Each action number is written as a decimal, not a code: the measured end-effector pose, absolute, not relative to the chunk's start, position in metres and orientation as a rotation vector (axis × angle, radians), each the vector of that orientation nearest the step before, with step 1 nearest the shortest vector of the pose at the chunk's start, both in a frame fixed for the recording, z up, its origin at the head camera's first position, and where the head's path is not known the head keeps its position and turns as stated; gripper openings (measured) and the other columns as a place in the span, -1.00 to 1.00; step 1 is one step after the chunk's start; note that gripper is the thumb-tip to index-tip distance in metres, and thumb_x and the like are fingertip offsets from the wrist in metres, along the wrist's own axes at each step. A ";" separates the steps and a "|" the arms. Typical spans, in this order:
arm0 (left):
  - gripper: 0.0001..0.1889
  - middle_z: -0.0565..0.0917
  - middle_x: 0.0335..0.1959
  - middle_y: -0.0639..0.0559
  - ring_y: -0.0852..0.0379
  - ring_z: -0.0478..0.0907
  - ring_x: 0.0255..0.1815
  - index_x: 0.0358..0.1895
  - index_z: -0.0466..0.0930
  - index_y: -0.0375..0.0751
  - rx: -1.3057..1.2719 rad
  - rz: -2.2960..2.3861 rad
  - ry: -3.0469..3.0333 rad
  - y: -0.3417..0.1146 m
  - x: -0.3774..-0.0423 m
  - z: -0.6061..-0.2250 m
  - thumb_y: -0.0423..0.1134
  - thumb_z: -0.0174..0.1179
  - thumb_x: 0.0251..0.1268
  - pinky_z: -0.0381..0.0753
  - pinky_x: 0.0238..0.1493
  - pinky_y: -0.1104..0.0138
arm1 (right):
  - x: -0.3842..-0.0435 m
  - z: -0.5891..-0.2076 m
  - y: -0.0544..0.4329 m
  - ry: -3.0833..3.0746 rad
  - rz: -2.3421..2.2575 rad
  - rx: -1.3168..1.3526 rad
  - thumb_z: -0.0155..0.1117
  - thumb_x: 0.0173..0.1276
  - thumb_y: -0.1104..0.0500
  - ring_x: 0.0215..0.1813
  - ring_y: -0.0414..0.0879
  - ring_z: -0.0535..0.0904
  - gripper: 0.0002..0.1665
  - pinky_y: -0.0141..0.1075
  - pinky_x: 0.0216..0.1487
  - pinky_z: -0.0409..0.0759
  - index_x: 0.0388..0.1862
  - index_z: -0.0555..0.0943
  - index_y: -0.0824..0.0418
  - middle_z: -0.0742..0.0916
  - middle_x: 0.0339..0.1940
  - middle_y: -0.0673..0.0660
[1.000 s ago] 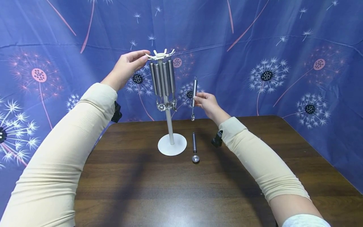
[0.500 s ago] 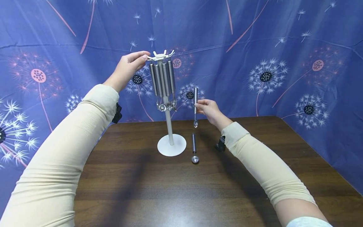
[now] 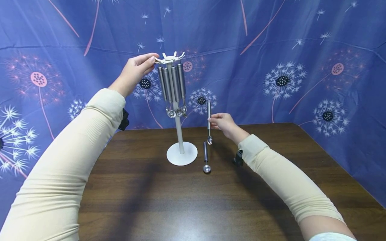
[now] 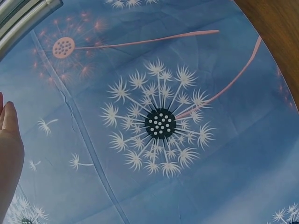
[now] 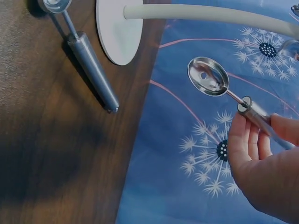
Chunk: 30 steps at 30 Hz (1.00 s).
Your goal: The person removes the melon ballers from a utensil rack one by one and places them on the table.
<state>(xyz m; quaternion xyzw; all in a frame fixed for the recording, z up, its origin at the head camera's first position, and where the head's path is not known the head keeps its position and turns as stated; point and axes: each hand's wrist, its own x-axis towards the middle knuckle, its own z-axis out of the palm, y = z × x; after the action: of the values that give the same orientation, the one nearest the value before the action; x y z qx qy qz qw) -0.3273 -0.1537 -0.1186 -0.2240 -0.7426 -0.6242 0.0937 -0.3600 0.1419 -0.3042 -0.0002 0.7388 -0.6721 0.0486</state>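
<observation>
A white rack (image 3: 179,134) stands on a round base, with several steel-handled utensils (image 3: 175,83) hanging from its top. My left hand (image 3: 132,73) pinches one of the rack's upper hook arms between thumb and fingers. To the right of the rack, my right hand (image 3: 225,125) grips the steel handle of a melon baller (image 5: 209,79). It hangs scoop down, and its oval bowl has a small hole. Below it a second steel scoop (image 3: 206,153) lies on the table beside the rack's base, its round bowl toward me. The left wrist view shows only part of the left hand (image 4: 9,149).
The brown wooden table (image 3: 187,197) ends at a blue curtain (image 3: 235,67) printed with dandelions. The rack's round base (image 3: 182,155) stands near the table's back edge.
My right hand has come down with the melon baller, slightly rightward, nearing the scoop on the table. My left hand stays at the top of the rack.
</observation>
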 end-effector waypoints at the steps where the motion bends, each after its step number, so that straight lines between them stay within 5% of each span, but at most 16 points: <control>1: -0.53 0.34 0.43 -0.16 0.11 0.27 0.46 0.37 0.33 -0.33 -0.665 -1.856 -2.202 -0.154 -0.327 -0.119 -0.22 0.03 0.48 0.30 0.39 0.48 | -0.360 -0.306 0.142 2.249 -2.049 0.002 0.16 0.43 0.28 -0.28 -0.19 0.59 -0.53 -0.11 0.27 0.55 0.25 0.42 0.46 0.61 -0.01 0.22; 25: -0.50 0.29 0.46 -0.18 0.08 0.26 0.47 0.41 0.26 -0.34 -0.684 -1.836 -2.196 -0.154 -0.329 -0.122 -0.22 -0.02 0.51 0.31 0.38 0.49 | -0.348 -0.347 0.146 2.265 -1.881 0.073 0.22 0.36 0.33 -0.49 -0.23 0.60 -0.54 -0.14 0.02 0.70 0.17 0.42 0.54 0.64 -0.48 0.03; 30: -0.49 0.30 0.45 -0.16 0.08 0.26 0.46 0.42 0.27 -0.32 -0.686 -1.801 -2.214 -0.154 -0.329 -0.121 -0.19 -0.01 0.51 0.32 0.38 0.49 | -0.347 -0.354 0.146 2.259 -1.839 0.103 0.23 0.33 0.35 -0.53 -0.23 0.58 -0.61 -0.29 -0.22 0.74 0.09 0.45 0.53 0.62 -0.52 0.02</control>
<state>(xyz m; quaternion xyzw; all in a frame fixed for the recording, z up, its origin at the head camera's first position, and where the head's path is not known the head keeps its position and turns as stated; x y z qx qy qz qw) -0.3286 -0.1542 -0.1211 -0.2324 -0.7503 -0.6103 0.1030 -0.3471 0.1457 -0.3543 0.0351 0.7700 -0.6270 0.1132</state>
